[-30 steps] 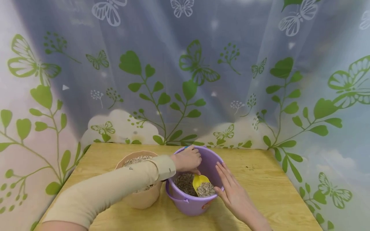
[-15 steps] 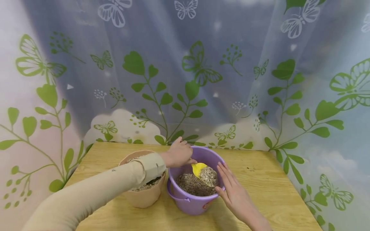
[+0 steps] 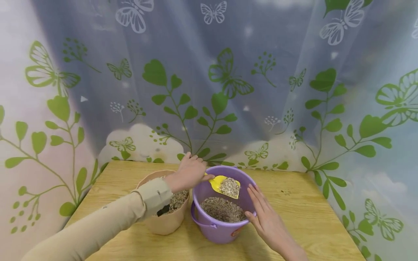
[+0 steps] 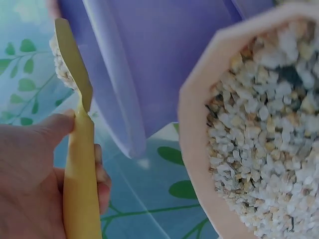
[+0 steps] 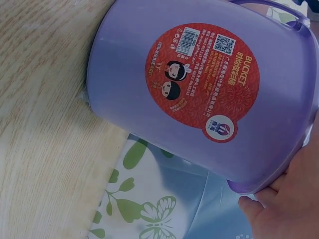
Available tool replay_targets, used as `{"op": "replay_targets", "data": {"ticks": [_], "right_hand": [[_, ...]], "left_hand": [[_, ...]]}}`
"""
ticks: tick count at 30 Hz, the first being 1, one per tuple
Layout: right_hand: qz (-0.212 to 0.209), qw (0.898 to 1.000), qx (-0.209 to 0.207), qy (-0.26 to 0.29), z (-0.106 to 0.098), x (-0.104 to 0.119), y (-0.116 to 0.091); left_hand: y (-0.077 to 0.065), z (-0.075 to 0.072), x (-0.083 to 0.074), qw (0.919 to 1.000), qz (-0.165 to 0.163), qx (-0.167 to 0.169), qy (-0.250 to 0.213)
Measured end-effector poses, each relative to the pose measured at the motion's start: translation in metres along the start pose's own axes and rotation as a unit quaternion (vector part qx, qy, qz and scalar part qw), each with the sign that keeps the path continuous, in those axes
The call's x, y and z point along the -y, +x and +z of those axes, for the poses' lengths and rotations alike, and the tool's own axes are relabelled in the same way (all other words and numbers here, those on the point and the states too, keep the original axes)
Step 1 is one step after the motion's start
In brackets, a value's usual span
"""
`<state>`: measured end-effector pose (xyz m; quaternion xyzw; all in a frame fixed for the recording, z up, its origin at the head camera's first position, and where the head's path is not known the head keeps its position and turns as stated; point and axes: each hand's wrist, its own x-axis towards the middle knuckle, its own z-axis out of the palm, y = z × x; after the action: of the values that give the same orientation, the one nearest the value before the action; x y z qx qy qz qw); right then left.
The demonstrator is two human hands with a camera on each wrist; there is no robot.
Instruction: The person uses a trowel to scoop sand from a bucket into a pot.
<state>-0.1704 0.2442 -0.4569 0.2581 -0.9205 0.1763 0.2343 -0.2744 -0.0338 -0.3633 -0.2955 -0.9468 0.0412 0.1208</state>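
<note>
My left hand [image 3: 188,172] grips the handle of a yellow scoop [image 3: 215,183], its bowl heaped with pale gravel [image 3: 230,187]. The scoop is over the left inner side of a purple bucket [image 3: 213,232], above the gravel inside. In the left wrist view, the thumb lies along the scoop handle [image 4: 82,174] and fingertips show behind it. With fingers extended, my right hand [image 3: 269,223] rests against the bucket's right rim; the right wrist view shows this hand [image 5: 289,194] at the rim, partly cut off.
Left of the bucket stands a peach pot [image 3: 163,225] holding white and tan gravel [image 4: 264,144], with a dark piece [image 3: 163,210] in it. Both containers are on a wooden table [image 3: 294,203]. A butterfly-print curtain [image 3: 196,90] hangs behind.
The left hand has lifted the loaded scoop out of the gravel and moved it up and left toward the bucket's left rim. The right hand has stayed against the bucket.
</note>
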Motion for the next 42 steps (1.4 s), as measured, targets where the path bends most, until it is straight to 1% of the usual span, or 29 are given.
{"op": "replay_targets", "data": {"ticks": [4, 6, 9, 13, 17, 21, 27, 31, 34, 37, 42], "right_hand": [[0.003, 1.000, -0.003, -0.003, 0.000, -0.001, -0.001], [0.005, 1.000, -0.003, -0.006, 0.000, -0.001, -0.001], [0.006, 1.000, -0.003, -0.007, 0.000, -0.001, -0.001], [0.009, 1.000, 0.002, -0.006, 0.000, -0.002, -0.001], [0.013, 1.000, 0.008, -0.017, 0.001, -0.002, -0.001], [0.010, 1.000, 0.004, -0.012, 0.001, -0.002, -0.002], [-0.001, 1.000, -0.003, -0.010, 0.001, -0.001, -0.001], [-0.010, 1.000, -0.006, -0.012, 0.001, -0.001, -0.002], [-0.021, 1.000, -0.005, -0.014, 0.001, -0.002, -0.001], [-0.029, 0.999, 0.005, -0.026, -0.001, -0.002, 0.000], [-0.032, 0.998, 0.027, -0.046, -0.007, -0.003, 0.001]], "left_hand": [[-0.008, -0.004, 0.001, 0.9994, -0.020, -0.001, -0.028], [-0.011, -0.006, 0.001, 0.9990, -0.029, 0.001, -0.035], [-0.017, -0.008, 0.000, 0.9983, -0.043, -0.007, -0.038], [-0.026, -0.006, 0.000, 0.9972, -0.054, -0.032, -0.041], [-0.034, -0.003, 0.001, 0.9956, -0.052, -0.065, -0.042], [-0.040, 0.001, 0.001, 0.9938, -0.058, -0.088, -0.034], [-0.050, 0.004, 0.003, 0.9920, -0.078, -0.096, -0.022], [-0.058, 0.007, 0.006, 0.9909, -0.092, -0.094, -0.029], [-0.063, 0.009, 0.012, 0.9897, -0.103, -0.094, -0.030], [-0.069, 0.011, 0.018, 0.9882, -0.109, -0.104, -0.030], [-0.077, 0.010, 0.029, 0.9861, -0.120, -0.104, -0.048]]}}
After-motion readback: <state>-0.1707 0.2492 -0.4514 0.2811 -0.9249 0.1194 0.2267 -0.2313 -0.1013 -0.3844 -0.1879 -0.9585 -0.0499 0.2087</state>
